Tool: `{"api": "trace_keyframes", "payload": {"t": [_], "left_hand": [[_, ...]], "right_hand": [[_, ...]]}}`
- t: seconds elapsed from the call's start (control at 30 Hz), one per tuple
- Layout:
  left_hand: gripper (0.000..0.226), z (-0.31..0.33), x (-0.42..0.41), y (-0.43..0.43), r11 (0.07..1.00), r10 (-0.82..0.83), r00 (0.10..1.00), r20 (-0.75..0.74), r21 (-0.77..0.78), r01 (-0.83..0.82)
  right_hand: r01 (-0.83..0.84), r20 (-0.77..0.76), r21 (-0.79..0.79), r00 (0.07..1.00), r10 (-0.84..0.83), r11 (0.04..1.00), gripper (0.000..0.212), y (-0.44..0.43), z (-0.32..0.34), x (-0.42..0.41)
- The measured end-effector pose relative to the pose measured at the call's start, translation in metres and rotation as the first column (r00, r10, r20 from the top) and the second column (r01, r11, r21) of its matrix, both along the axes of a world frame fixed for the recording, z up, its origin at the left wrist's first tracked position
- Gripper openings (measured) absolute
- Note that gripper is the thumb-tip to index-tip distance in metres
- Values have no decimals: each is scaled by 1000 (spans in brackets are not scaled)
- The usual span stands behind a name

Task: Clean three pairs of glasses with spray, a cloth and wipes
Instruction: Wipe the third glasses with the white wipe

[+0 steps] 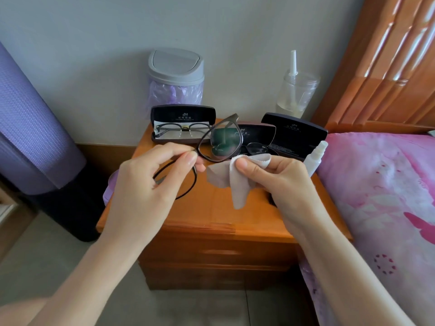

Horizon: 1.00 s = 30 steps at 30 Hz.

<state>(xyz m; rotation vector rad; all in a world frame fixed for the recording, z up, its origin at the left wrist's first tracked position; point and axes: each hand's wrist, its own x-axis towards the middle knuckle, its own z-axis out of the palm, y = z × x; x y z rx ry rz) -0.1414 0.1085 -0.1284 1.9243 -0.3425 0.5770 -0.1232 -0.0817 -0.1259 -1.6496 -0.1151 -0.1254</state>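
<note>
- Glasses (223, 140): dark-framed pair, held over nightstand (223, 215); left hand (150, 184) pinches the rim.
- Cloth (233, 182): grey, pinched by right hand (280, 182), just beside the lens.
- Step, as judged: lens wiping; next, cloth presses lightly onto lens.

1. Left hand (146, 182): bare, slim fingers, short rounded plain nails.
2. Left forearm (77, 274): uncovered skin running to the frame edge at about 8 o'clock.
3. Right hand (282, 182): bare, short plain nails.
4. Right forearm (341, 278): uncovered, running to about 5 o'clock.
</note>
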Motion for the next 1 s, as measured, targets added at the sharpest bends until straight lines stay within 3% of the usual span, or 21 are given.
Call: {"api": "trace_keyframes", "payload": {"t": [0.17,0.27,0.33,0.4,0.47,0.53,0.57,0.63,0.7,0.77,0.9,1.0], "left_hand": [[21,3,1,6,997,-13,1000,-10,69,14],[22,5,1,7,994,-16,1000,-3,106,16],[20,6,1,8,991,-16,1000,9,130,15],[19,6,1,8,986,-29,999,19,163,26],[22,5,1,8,977,-46,998,38,210,37],[25,4,2,8,971,-71,996,48,231,58],[25,3,2,9,968,-85,995,48,241,71],[22,3,3,8,962,-105,993,46,258,89],[18,3,2,8,958,-115,992,52,271,97],[16,3,2,7,954,-119,991,60,284,98],[17,3,3,7,948,-99,993,66,310,74],[19,3,4,8,948,-77,990,117,315,36]], "right_hand": [[-3,48,-61,999,6,998,6,-11,3,6],[-75,-27,-329,997,70,941,12,-12,-6,13],[-102,-103,-609,993,49,786,30,-8,-16,18],[-79,-123,-824,991,-42,561,44,-7,-19,22],[1,-65,-904,988,-140,427,50,-8,-11,22],[129,66,-922,981,-181,366,49,-14,1,16],[220,156,-885,970,-184,409,44,-18,6,13],[341,310,-657,935,-172,672,33,-23,14,8],[268,333,-399,934,-134,877,28,-22,21,3],[181,327,-317,942,-72,931,30,-20,24,-3],[138,337,-384,942,0,913,32,-16,24,-7],[79,318,-329,948,31,941,24,-16,22,-6]]}}
